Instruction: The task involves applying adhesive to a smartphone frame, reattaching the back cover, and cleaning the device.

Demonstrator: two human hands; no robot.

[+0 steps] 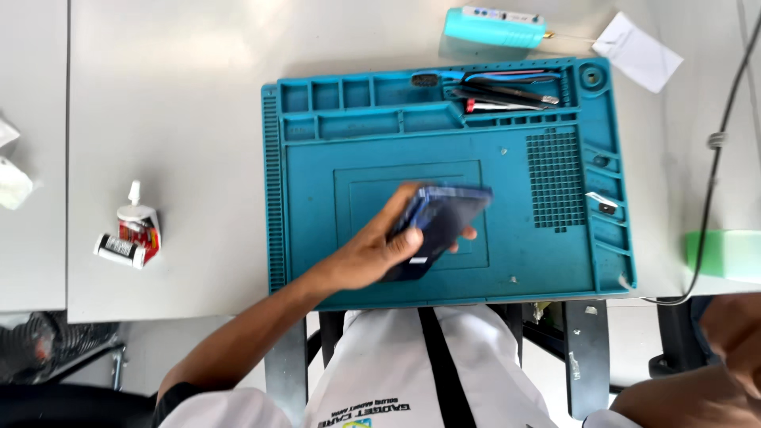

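The left hand (372,254) reaches in from the lower left over a teal work mat (523,238) that lies on a pale tabletop (174,119). Its grip is closed around a dark blue phone (440,222), fingers curled over the near edge and thumb along the side, so that the phone sits tilted above the middle of the mat, over the raised rectangle moulded into it; the motion blur hides whether the phone touches the mat. The right hand is not clearly in view: only part of an arm (705,372) shows at the lower right corner, well apart from the mat, and its grip cannot be seen. Along the mat's far edge run small compartments, and the one at the upper right holds several thin tools (507,91). Beyond that edge a light blue box-shaped device (493,26) rests on the tabletop, with a white slip of paper (636,51) just beside it to the right. On the left, well apart from the mat, a small glue bottle (133,230) with a white nozzle lies on the tabletop. A grey cable (717,150) runs down the right side, passing a green block (725,252).
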